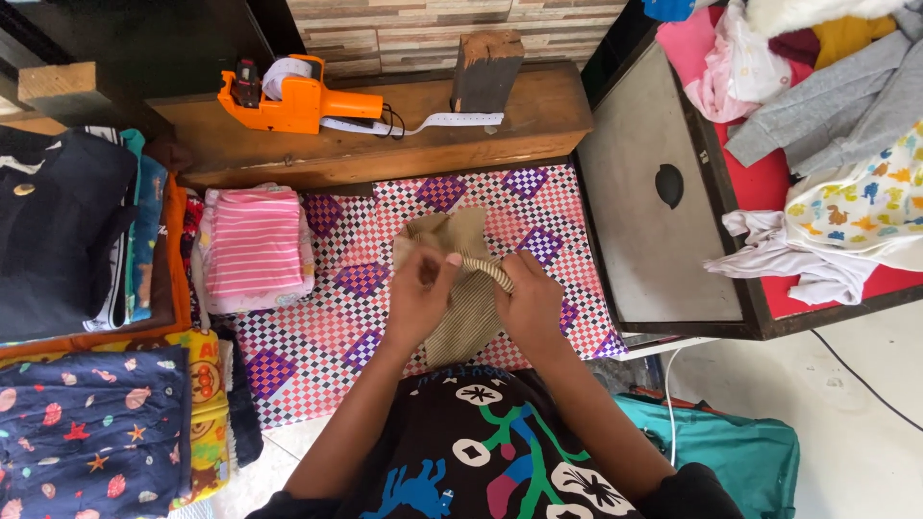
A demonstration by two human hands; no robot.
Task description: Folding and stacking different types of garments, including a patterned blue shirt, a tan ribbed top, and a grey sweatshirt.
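Pinching the tan ribbed garment (468, 308) between both hands — left hand (418, 300), right hand (532, 306) — fingers clenched on its rolled edge; best kept taut, flat over the checkered mat (327, 327) beneath them

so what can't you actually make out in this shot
All in the head view:
- Tan ribbed garment: its kind and full shape; both hands bunch it, left hand and right hand covering its middle.
- Palms and most fingers of both hands: turned away from the camera.
- Orange label gun: its dial is too small to make out.
- Clothes pile: cut off by the top and right edges.
- Navy printed cloth: cut off by the left and bottom edges.
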